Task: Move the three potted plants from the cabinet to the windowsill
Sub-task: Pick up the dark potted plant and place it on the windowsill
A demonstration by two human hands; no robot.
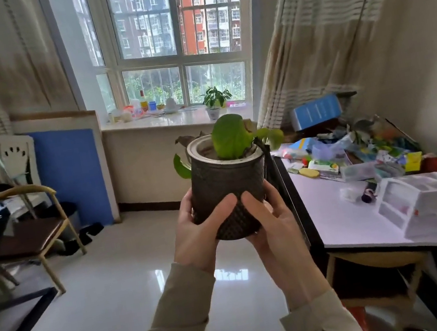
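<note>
I hold a dark textured pot [223, 182] with broad green leaves in front of me, upright, above the floor. My left hand [199, 236] grips its left side and my right hand [272, 220] cups its right side and base. Far ahead, the white windowsill [183, 119] carries a small leafy plant in a white pot [215, 101] near its right end. The cabinet is out of view.
Bottles and small items [140, 109] crowd the sill's left part. A cluttered white table [346, 218] with a white drawer box [428, 201] stands at right. A chair [32, 227] and a blue panel [72, 173] are at left. Glossy tiled floor lies between.
</note>
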